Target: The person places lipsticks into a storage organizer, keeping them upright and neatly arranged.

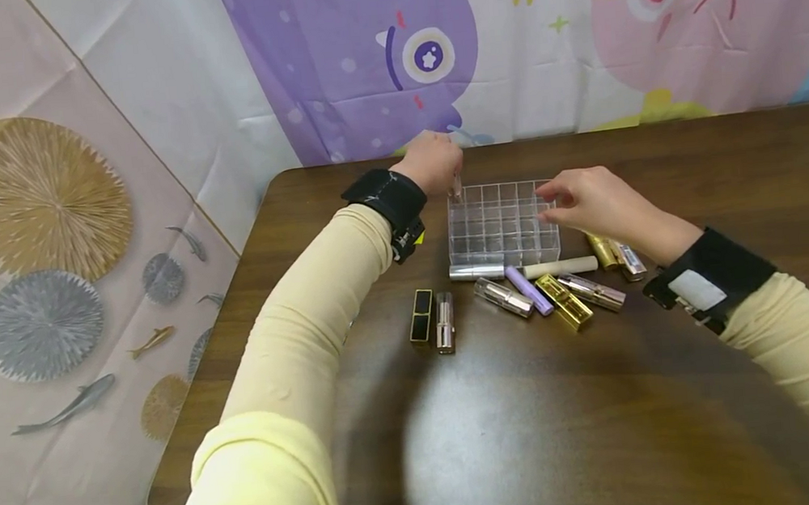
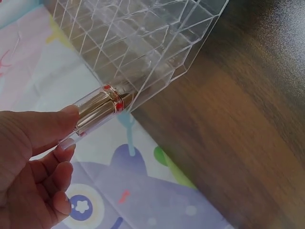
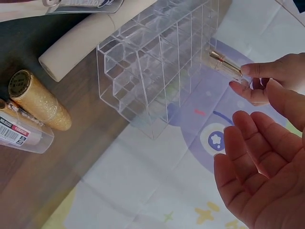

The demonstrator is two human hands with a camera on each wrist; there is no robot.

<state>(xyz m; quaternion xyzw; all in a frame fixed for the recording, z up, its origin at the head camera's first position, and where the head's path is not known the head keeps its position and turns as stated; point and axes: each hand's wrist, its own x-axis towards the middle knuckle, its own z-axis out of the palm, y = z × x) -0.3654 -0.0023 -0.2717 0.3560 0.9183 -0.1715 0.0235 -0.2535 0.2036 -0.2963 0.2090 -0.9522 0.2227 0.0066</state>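
A clear plastic lipstick organizer (image 1: 506, 257) with a grid of compartments stands on the table. At its far left corner my left hand (image 1: 434, 162) pinches a lipstick (image 2: 97, 112) with a clear cap and a gold body between thumb and fingertips. In the left wrist view the lipstick's inner end overlaps the organizer's corner compartment. My right hand (image 1: 593, 200) is by the organizer's right side, its fingers relaxed and nothing held. The right wrist view shows that palm (image 3: 267, 191) with loosely bent fingers.
Before the organizer lie a silver tube (image 1: 477, 271), a cream tube (image 1: 561, 267), a purple tube (image 1: 529, 291), a gold lipstick (image 1: 564, 302) and several clear-capped ones. A black-and-gold lipstick (image 1: 421, 316) lies left of a clear-capped one (image 1: 445, 323). A printed curtain (image 1: 532, 61) hangs behind the table.
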